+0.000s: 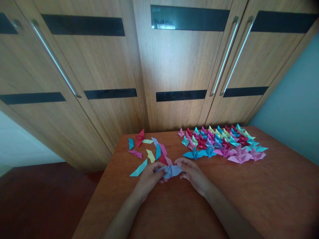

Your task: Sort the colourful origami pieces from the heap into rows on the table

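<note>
A lavender folded paper crane (171, 171), its wings spread to both sides, is held between my two hands just above the table. My left hand (152, 174) pinches its left wing, with the thumb lying on top. At the other wing, the fingers of my right hand (190, 171) are closed on the paper edge. Right behind the crane lie pink and red folded paper pieces (162, 156), partly covered by it and by my fingers. A mint paper strip (139, 168) rests beside my left hand.
Loose folded papers, among them a red one (140, 137) and a yellow one (150, 155), lie at the back left of the wooden table (224, 199). Rows of colourful paper cranes (201, 142) stand at the back right. Behind rises a wooden wardrobe (174, 63) with metal handles.
</note>
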Demonstrator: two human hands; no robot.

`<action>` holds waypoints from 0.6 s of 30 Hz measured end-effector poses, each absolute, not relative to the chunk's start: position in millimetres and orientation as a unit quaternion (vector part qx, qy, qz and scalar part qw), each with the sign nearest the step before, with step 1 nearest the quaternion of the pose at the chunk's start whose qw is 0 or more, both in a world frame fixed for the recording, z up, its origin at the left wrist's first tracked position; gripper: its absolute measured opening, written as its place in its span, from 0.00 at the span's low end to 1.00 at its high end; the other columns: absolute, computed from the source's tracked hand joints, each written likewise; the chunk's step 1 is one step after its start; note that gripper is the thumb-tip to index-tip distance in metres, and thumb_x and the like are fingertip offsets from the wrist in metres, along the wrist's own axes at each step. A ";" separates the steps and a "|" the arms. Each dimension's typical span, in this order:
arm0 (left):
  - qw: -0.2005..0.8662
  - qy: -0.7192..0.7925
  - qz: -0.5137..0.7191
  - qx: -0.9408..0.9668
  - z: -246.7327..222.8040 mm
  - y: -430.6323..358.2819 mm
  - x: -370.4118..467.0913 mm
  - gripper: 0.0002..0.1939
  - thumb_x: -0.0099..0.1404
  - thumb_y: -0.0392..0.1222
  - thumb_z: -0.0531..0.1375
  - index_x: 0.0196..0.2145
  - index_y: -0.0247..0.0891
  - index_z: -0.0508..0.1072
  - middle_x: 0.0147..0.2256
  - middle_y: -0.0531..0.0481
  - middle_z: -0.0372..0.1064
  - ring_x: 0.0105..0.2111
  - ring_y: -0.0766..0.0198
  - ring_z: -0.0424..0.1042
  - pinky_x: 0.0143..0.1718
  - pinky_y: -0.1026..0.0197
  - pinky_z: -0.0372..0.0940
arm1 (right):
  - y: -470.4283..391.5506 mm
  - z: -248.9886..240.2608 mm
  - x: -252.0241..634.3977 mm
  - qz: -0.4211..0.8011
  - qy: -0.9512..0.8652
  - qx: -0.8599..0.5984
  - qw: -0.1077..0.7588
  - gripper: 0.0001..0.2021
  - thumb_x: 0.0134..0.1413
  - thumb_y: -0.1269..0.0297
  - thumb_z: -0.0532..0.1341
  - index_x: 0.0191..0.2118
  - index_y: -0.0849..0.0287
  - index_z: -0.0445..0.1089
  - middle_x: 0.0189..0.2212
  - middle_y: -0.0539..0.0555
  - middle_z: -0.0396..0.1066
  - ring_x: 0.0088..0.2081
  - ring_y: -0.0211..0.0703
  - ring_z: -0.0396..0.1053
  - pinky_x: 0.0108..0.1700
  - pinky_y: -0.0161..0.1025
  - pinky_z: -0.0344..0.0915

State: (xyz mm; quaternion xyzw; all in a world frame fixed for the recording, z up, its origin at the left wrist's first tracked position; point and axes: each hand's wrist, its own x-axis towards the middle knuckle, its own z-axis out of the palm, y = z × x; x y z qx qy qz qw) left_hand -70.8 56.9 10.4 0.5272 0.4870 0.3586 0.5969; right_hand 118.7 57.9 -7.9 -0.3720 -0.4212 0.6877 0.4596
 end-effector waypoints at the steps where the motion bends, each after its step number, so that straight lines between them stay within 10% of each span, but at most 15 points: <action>1: 0.598 0.487 0.360 0.525 10.1 56.6 -70.5 0.09 0.55 0.44 0.61 0.31 0.35 0.71 0.25 0.51 0.72 0.23 0.65 0.70 0.24 0.67 0.62 | 57.0 -8.3 117.6 0.694 -0.425 -0.368 0.451 0.13 0.45 0.55 0.65 0.34 0.58 0.70 0.30 0.50 0.69 0.31 0.36 0.66 0.28 0.30 0.59; 18: 0.743 0.348 0.427 0.381 15.0 51.0 -76.1 0.11 0.56 0.45 0.65 0.29 0.34 0.71 0.28 0.50 0.69 0.26 0.70 0.67 0.28 0.69 0.62 | 59.0 -12.3 119.4 0.761 -0.284 -0.316 0.489 0.15 0.38 0.57 0.70 0.24 0.60 0.65 0.21 0.46 0.63 0.21 0.29 0.58 0.25 0.30 0.58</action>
